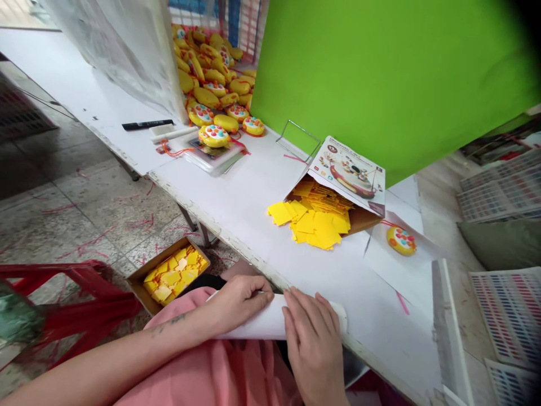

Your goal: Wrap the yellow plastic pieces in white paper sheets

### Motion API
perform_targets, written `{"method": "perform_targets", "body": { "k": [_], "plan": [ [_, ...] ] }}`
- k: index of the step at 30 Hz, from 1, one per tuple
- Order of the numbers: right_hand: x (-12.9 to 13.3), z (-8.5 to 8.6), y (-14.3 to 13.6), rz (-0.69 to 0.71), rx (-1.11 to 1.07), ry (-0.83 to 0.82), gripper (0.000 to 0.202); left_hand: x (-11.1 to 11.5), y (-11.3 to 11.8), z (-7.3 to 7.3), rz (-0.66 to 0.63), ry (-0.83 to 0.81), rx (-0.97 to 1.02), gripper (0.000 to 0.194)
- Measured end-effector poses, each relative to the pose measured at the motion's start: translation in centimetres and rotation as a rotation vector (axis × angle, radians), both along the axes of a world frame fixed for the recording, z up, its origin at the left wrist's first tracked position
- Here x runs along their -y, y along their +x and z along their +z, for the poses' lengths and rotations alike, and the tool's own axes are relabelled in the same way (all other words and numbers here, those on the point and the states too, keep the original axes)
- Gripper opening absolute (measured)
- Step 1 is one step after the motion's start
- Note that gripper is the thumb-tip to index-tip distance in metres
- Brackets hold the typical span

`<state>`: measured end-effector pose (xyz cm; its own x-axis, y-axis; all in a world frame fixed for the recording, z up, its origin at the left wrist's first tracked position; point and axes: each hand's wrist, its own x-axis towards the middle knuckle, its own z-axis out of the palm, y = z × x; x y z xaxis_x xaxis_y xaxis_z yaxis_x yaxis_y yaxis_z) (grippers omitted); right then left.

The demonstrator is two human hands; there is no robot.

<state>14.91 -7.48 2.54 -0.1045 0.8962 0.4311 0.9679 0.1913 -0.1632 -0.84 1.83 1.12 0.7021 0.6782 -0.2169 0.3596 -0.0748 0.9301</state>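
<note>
Across my lap, against the table's front edge, lies a white sheet or flat panel [264, 322] with a rounded right end; I cannot tell its material. My left hand [239, 304] rests on its left part, fingers curled and thumb pressed along the top, apparently gripping it. Over the right part my right hand [315, 327] lies flat, fingers stretched out and close together. Beyond the hands, yellow cards [315, 223] spill from a tipped printed box [349, 169] onto the white table [249, 225].
Many yellow toys [211, 79] with coloured buttons are heaped at the back left, beside a green panel [372, 73]. One yellow toy [400, 241] sits at right. A black marker [147, 124] lies at left. On the floor stand a carton [146, 293] of yellow pieces and a red stool [93, 293].
</note>
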Motion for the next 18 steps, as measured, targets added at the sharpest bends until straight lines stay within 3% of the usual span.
{"method": "perform_targets", "body": {
  "k": [9,18],
  "plan": [
    [-0.8,0.2,-0.3,-0.077,-0.084,-0.092,0.010,0.0,0.2,0.1,0.010,0.075,-0.036,0.020],
    [-2.1,-0.4,0.3,-0.099,-0.219,-0.264,0.015,-1.0,-0.1,-0.5,-0.023,0.102,-0.069,0.020]
  ]
}}
